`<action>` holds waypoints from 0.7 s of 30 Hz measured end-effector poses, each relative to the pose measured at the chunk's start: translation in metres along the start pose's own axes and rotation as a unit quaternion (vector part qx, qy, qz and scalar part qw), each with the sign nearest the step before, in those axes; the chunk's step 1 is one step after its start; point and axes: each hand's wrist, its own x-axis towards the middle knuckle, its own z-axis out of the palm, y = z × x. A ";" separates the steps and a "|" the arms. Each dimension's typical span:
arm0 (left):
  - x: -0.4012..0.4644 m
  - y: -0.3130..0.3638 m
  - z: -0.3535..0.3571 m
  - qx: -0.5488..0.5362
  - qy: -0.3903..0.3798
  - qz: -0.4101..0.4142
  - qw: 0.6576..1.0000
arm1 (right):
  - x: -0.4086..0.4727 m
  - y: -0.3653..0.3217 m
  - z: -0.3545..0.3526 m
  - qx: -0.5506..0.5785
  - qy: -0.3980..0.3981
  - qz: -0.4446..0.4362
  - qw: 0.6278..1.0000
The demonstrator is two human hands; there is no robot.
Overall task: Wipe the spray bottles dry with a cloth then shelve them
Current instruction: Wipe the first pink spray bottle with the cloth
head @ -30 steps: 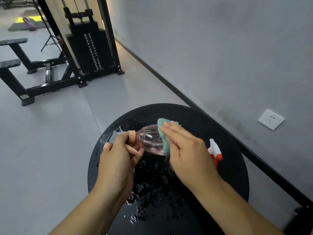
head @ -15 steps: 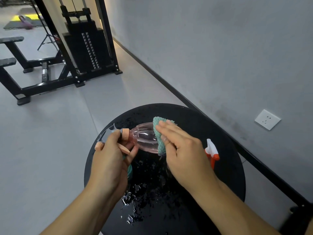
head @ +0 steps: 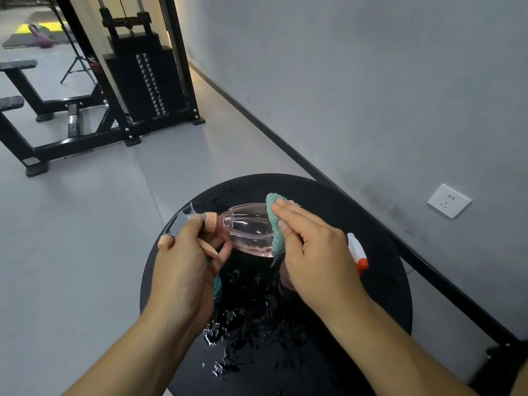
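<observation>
We are holding a pink spray bottle (head: 251, 228) on its side above a round black table (head: 383, 281), its clear body pointing right and its spray head pointing left. Our left hand (head: 185, 270) is closing around the spray head, fingers wrapped over the grey nozzle and the peach trigger, with the peach collar showing just past the knuckles. Our right hand (head: 314, 252) is pressing a teal cloth (head: 275, 224) against the bottle's base end, fingers laid flat and close together over the cloth, which is wrapping round the bottle's far and near sides. The thumb of that hand is sitting under the bottle, mostly hidden.

The tabletop below is lying wet, with water droplets (head: 228, 338) scattered across its near-middle part. A second spray bottle (head: 357, 251), white with a red-orange trigger piece, is lying on the table just right of our right hand; only its head is showing, the rest being hidden behind the hand. A strip of teal is peeking out under our left hand, though we cannot tell what it belongs to.

Far left, a black weight machine (head: 145, 78) is standing on the grey floor. To the right, a grey wall is carrying a white socket (head: 448, 200).
</observation>
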 end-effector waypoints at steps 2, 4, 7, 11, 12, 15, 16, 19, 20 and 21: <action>-0.001 -0.002 0.001 0.004 0.002 -0.004 1.000 | -0.001 0.000 0.002 -0.013 -0.025 -0.006 1.000; 0.000 -0.002 0.000 0.003 0.001 -0.004 1.000 | 0.000 0.001 0.001 -0.015 -0.029 -0.010 0.999; 0.004 0.002 -0.002 0.001 0.002 0.007 1.000 | 0.006 0.002 -0.001 -0.001 0.003 0.000 1.000; 0.000 0.002 0.000 0.013 0.004 -0.003 1.000 | 0.004 -0.003 0.005 -0.015 -0.026 -0.012 0.999; -0.002 0.000 0.001 0.020 0.006 -0.007 1.000 | 0.002 -0.005 0.008 -0.027 -0.047 -0.024 0.998; -0.005 0.000 0.002 0.025 0.012 -0.014 1.000 | 0.002 -0.005 0.011 -0.048 -0.073 -0.045 0.995; -0.004 0.002 0.002 0.023 0.012 -0.013 1.000 | 0.003 -0.005 0.010 -0.046 -0.064 -0.040 0.996; -0.002 0.003 0.001 0.019 0.009 -0.010 1.000 | 0.006 -0.004 0.010 -0.046 -0.041 -0.024 0.998; -0.002 0.001 0.001 0.026 0.009 -0.010 1.000 | 0.005 -0.005 0.011 -0.047 -0.046 -0.025 0.998; -0.001 -0.001 0.000 0.035 0.009 -0.012 0.999 | 0.004 -0.007 0.013 -0.049 -0.058 -0.031 0.997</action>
